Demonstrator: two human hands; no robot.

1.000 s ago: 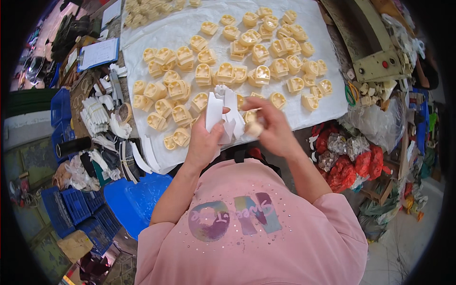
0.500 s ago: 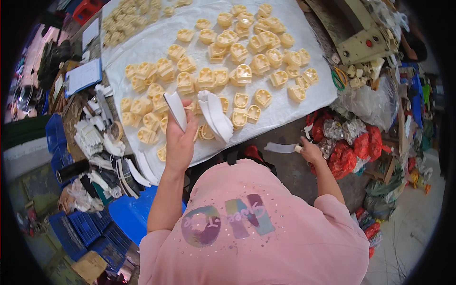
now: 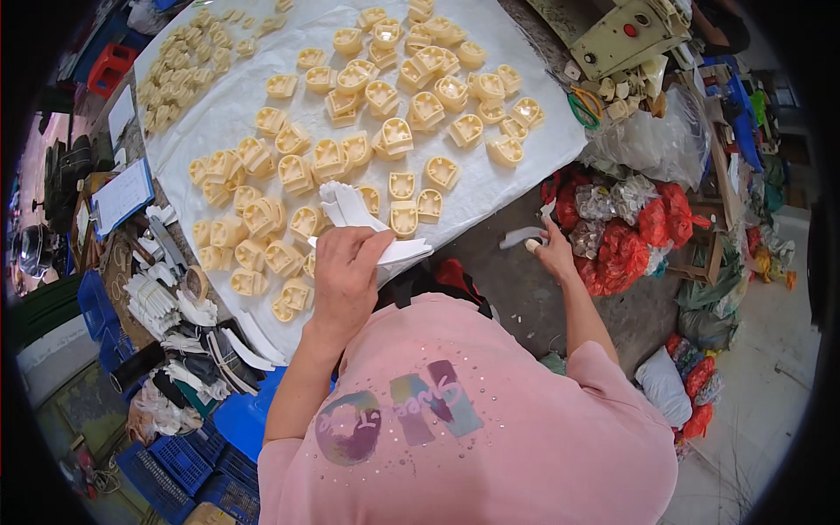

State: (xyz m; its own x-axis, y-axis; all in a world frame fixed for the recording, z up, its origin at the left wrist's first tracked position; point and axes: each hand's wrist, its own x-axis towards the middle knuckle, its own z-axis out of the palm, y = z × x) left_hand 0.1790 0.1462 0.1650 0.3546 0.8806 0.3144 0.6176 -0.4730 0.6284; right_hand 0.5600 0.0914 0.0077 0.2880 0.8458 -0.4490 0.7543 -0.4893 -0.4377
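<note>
My left hand (image 3: 343,276) is closed around a white curved strip (image 3: 405,252), its back turned up over the near edge of the table. Beside its fingers, more white curved strips (image 3: 346,206) lie stacked on the sheet. Off to the right, away from the table, my right hand (image 3: 555,254) is closed on what looks like a knife (image 3: 522,236) with a flat pale blade and a cream handle end. Many cream, U-shaped hollow plastic pieces (image 3: 395,137) are spread over the white-covered table (image 3: 490,197), several close to my left hand.
Red and clear plastic bags (image 3: 623,254) are heaped right of my right hand. A machine with a red button (image 3: 627,35) stands at the far right. Bundled white strips (image 3: 153,302), a clipboard (image 3: 122,198) and blue crates (image 3: 182,455) are on the left.
My left hand has turned over, bringing its strip from upright to nearly level. The knife in my right hand has swung and looks shorter from here. The whole view has shifted.
</note>
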